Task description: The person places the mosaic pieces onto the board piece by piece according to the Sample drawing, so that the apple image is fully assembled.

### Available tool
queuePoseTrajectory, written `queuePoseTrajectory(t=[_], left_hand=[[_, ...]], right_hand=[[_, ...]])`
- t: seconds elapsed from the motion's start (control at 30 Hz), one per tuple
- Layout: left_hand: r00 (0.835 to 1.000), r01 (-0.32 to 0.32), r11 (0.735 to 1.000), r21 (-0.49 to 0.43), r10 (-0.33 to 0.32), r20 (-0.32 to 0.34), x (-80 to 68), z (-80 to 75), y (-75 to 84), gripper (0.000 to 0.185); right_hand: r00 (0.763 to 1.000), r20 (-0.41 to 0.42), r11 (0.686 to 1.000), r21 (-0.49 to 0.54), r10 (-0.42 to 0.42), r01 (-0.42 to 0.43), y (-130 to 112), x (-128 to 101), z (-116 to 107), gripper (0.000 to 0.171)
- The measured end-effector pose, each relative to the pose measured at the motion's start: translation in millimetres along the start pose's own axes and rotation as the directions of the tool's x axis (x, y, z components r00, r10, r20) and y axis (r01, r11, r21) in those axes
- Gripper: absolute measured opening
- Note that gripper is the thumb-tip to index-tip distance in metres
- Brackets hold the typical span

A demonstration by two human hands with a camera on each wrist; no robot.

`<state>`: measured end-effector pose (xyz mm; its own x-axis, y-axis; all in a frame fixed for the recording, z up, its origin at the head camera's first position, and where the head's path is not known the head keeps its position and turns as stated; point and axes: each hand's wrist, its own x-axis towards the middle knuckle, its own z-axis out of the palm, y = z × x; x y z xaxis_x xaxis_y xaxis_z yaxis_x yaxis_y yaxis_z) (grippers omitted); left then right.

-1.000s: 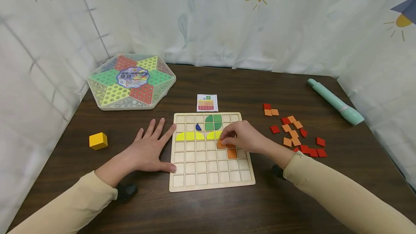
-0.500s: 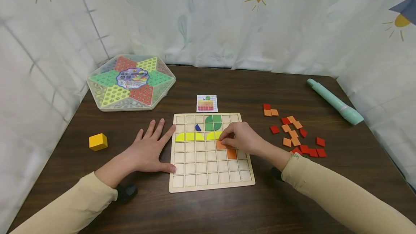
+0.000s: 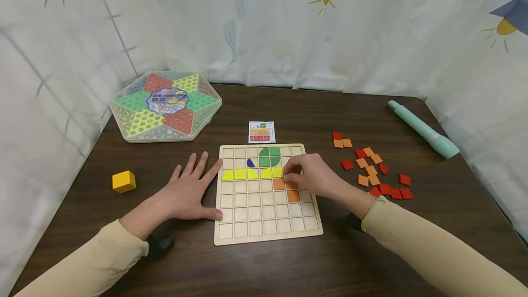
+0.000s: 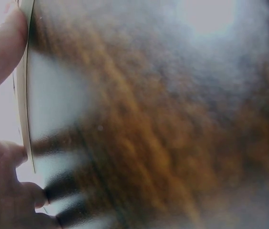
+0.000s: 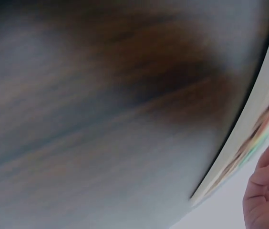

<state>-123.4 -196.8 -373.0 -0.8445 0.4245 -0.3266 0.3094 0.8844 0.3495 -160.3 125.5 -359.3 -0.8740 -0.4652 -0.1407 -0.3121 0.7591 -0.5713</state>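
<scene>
A wooden grid board point(image 3: 268, 237) lies on the dark table. It holds green pieces point(image 3: 270, 156), a small blue piece point(image 3: 250, 163), a row of yellow pieces point(image 3: 241, 173) and orange tiles point(image 3: 278, 184). My left hand point(image 3: 189, 194) lies flat beside the board, its fingers point(image 4: 1, 43) touching the board's left edge point(image 4: 24, 95). My right hand point(image 3: 307, 175) hovers over the board's right side with curled fingers point(image 5: 268, 186). Its fingertips sit by the right end of the yellow row, just above the orange tiles. Whether they pinch a piece is hidden.
Loose red and orange tiles point(image 3: 373, 171) are scattered right of the board. A small pattern card point(image 3: 261, 132) lies behind it. A hexagonal game box point(image 3: 165, 107) sits back left, a yellow cube point(image 3: 123, 181) at the left, a teal pen-like tool point(image 3: 422, 128) back right.
My right hand has shifted slightly up and right off the orange tile, which now lies seated in its cell. The left hand has not moved.
</scene>
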Motion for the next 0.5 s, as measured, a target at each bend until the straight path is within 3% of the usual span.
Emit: queuePoseTrajectory(t=[0.2, 0.5], left_hand=[[1.000, -0.007, 1.000, 0.006, 0.007, -0.001, 1.0, 0.7, -0.7, 0.128], [1.000, -0.011, 1.000, 0.009, 0.011, -0.001, 1.9, 0.6, -1.8, 0.128]], right_hand=[[0.997, -0.071, 0.999, 0.018, 0.031, -0.030, 31.4, -25.2, -25.5, 0.006], [0.983, -0.118, 0.988, -0.059, 0.138, -0.146, 81.2, -81.5, -63.1, 0.009]])
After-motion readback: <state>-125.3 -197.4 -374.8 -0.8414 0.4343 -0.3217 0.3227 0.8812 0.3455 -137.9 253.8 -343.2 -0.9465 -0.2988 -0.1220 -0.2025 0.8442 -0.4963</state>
